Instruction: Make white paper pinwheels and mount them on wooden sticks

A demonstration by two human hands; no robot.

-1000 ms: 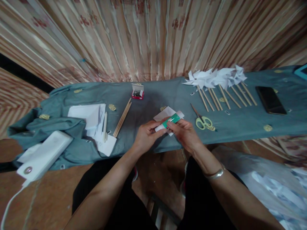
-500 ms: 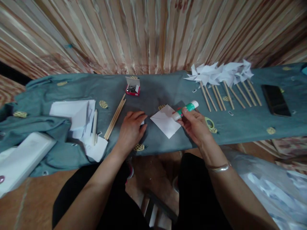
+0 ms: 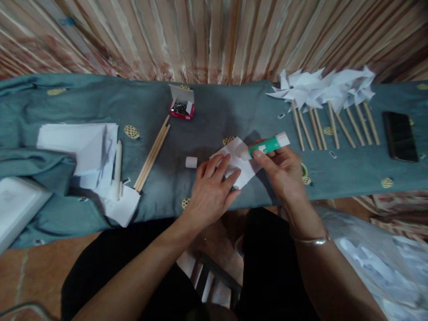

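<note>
My right hand is closed round a green and white glue stick, held slantwise with its lower left end at a folded white square of paper. Whether that end touches the paper I cannot tell. Spread over the left part of the square is my left hand, fingers apart and pressing on it. A small white cap lies on the cloth just left of my left fingers.
Behind stands an open red box of small metal pins. Wooden sticks, a white pen-like rod and stacked paper lie left. Paper pinwheels, a black phone and part of a green-handled tool are right.
My left hand has let go of the cap and moved right onto the paper square. The glue stick stays in my right hand, over the paper. The view has shifted slightly.
</note>
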